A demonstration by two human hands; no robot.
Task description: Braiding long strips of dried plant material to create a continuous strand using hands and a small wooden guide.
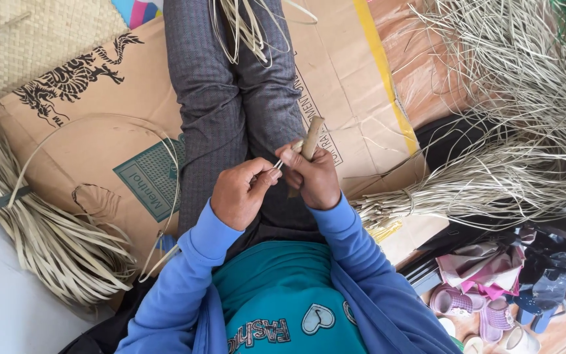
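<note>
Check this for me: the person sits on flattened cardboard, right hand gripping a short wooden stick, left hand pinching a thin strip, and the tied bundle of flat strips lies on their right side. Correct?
One thing is off. In the head view the tied bundle of flat strips lies on the person's left side, not their right. The rest stands: seated on cardboard, right hand gripping the wooden stick, left hand pinching a thin strip.

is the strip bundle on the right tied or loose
Tied at one end: a band cinches the bundle near the cardboard, and the strips fan out loose beyond it.
</note>
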